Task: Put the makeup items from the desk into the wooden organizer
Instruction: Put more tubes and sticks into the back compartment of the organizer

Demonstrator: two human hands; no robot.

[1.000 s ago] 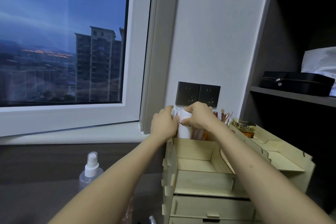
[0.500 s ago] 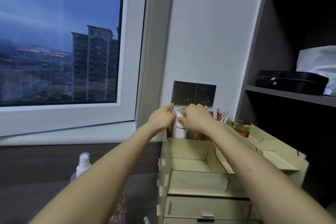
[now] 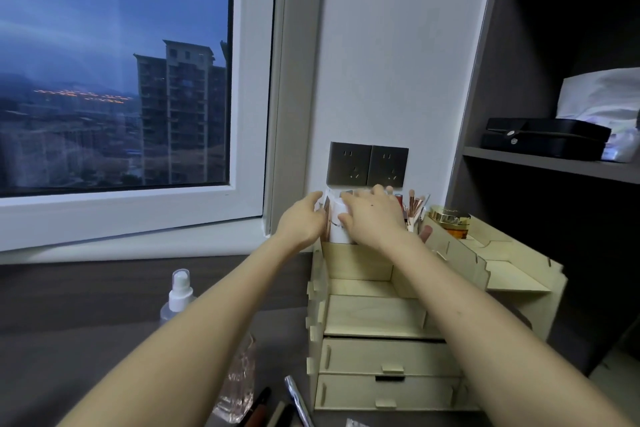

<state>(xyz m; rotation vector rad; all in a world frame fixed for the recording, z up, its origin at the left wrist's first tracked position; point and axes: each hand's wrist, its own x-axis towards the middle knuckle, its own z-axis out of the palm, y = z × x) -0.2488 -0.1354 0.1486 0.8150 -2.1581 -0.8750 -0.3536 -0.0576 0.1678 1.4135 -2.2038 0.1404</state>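
Dusk-blue glass fills the window (image 3: pixel 114 62), and a smooth white wall beside it carries two dark square sockets (image 3: pixel 367 165). On the dark matte desk (image 3: pixel 69 305), at its right side against the wall, a pale plywood organizer (image 3: pixel 377 315) with tabbed joints, open trays and two flat drawers is set. At its back left corner a smooth white cylindrical tube (image 3: pixel 338 225) is held upright between both hands: the left hand (image 3: pixel 303 222) is closed on its left side, the right hand (image 3: pixel 375 215) is curled over its top and right side. Just right of the tube, thin brushes (image 3: pixel 414 206) are stood upright, and a gold-lidded amber jar (image 3: pixel 450 220) is placed beyond them. Near the desk's front edge, a clear spray bottle (image 3: pixel 178 298) with a white cap and a clear faceted bottle (image 3: pixel 239 381) are seen.
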